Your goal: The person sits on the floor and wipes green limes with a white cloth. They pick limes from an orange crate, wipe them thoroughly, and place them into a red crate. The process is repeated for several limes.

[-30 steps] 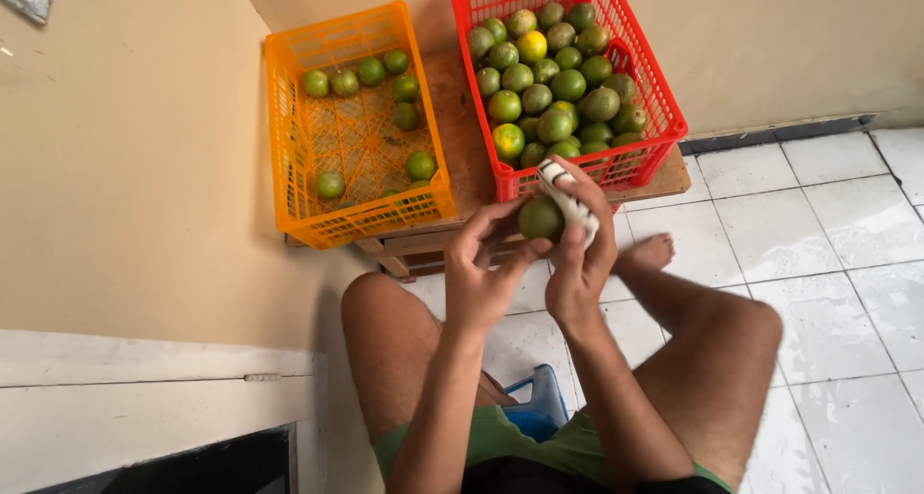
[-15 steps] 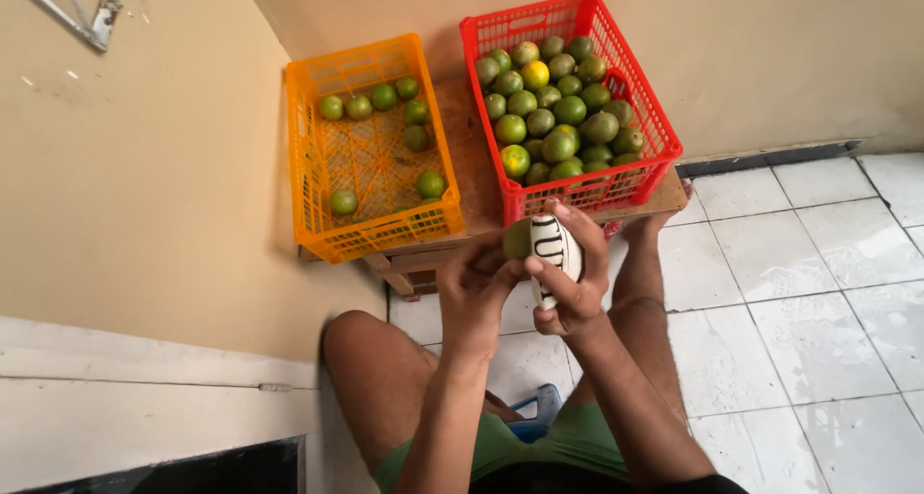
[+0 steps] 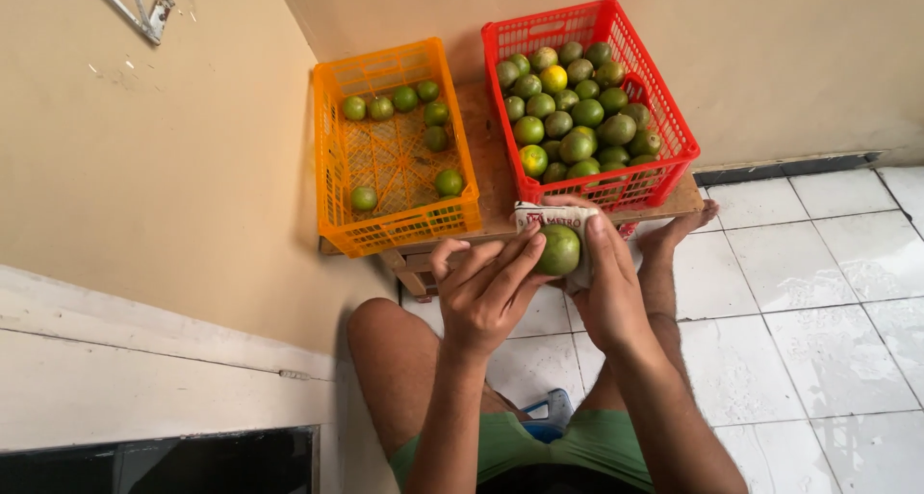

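Note:
A round green citrus fruit [image 3: 558,249] sits between both hands, just in front of the low wooden table. My left hand [image 3: 486,292] touches its left side with the fingers spread over it. My right hand [image 3: 606,287] cups the fruit in a white printed cloth [image 3: 539,216] that wraps under and behind it. Behind the hands stands a red plastic crate [image 3: 664,118] heaped with several green fruits and one or two yellowish ones. To its left, an orange plastic crate [image 3: 332,171] holds several green fruits scattered on its floor.
Both crates rest on a low wooden table [image 3: 489,167] pushed against a beige wall [image 3: 183,167]. My bare knees and a foot [image 3: 679,229] are under and beside the table, on white floor tiles [image 3: 818,282]. A blue object [image 3: 553,412] lies between my legs.
The fruit and cloth stay between both hands. The cloth has shifted from the front of the fruit to behind and under it, and the green skin now faces up. The view has drifted slightly.

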